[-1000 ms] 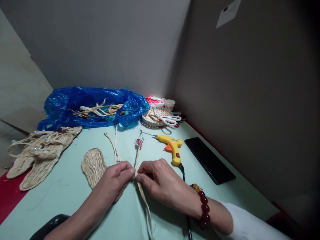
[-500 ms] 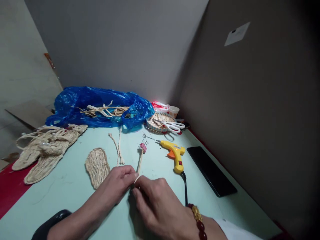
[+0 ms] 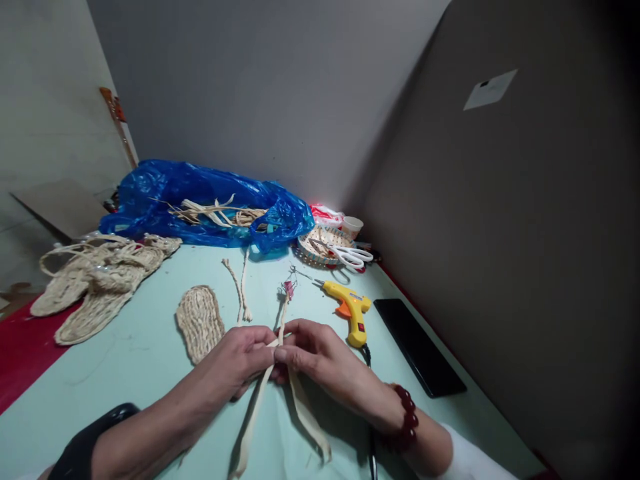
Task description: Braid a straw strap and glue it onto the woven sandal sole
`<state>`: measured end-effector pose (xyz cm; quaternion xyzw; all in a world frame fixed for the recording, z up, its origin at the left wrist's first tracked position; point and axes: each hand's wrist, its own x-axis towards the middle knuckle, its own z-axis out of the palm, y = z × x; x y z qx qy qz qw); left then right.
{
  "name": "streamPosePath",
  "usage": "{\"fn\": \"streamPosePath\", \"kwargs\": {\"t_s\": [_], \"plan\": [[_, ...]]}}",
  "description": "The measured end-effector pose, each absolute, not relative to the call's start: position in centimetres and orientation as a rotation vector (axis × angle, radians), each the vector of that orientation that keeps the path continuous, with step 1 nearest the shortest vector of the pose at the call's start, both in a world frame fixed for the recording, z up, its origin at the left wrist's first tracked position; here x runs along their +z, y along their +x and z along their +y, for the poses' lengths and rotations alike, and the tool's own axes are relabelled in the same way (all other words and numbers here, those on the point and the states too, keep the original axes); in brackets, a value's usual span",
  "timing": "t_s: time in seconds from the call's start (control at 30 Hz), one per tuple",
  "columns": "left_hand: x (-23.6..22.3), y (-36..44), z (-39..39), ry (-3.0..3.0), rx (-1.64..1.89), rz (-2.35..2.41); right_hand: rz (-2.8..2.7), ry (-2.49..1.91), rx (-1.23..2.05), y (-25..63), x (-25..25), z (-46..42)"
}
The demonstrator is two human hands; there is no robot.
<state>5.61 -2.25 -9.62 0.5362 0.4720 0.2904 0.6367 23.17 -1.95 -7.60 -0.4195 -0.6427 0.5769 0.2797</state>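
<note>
My left hand (image 3: 243,361) and my right hand (image 3: 320,357) meet over the pale green table (image 3: 130,373), both pinching a plaited straw braid (image 3: 281,320). A pink binder clip (image 3: 289,288) grips the braid's far end. Two loose flat straw strips (image 3: 280,410) trail from my fingers toward me, one to the left and one to the right. A small woven straw sole (image 3: 200,323) lies just left of my left hand.
A yellow glue gun (image 3: 351,309) and a black phone (image 3: 419,346) lie to the right. A blue plastic bag (image 3: 200,210) with straw sits at the back, next to a woven tray (image 3: 325,243) holding white scissors (image 3: 353,257). Straw sandals (image 3: 95,283) lie at the left.
My hands have shifted back up the braid, and the two loose strips now splay apart below my fingers. The view has tilted.
</note>
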Motion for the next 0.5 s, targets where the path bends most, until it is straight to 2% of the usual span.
{"fn": "streamPosePath", "kwargs": {"t_s": [0.07, 0.17, 0.5], "plan": [[-9.7, 5.6, -2.2, 1.280, 0.644, 1.083, -1.703, -1.057, 1.694, 23.1, -8.1, -1.6], [-9.5, 5.6, -2.3, 1.418, 0.632, 1.142, -1.687, -1.057, 1.737, 23.2, -8.3, -1.6], [-8.2, 5.3, -3.0, 1.852, 0.529, 1.402, -1.636, -1.253, 1.462, 22.6, -9.2, -1.6]]}}
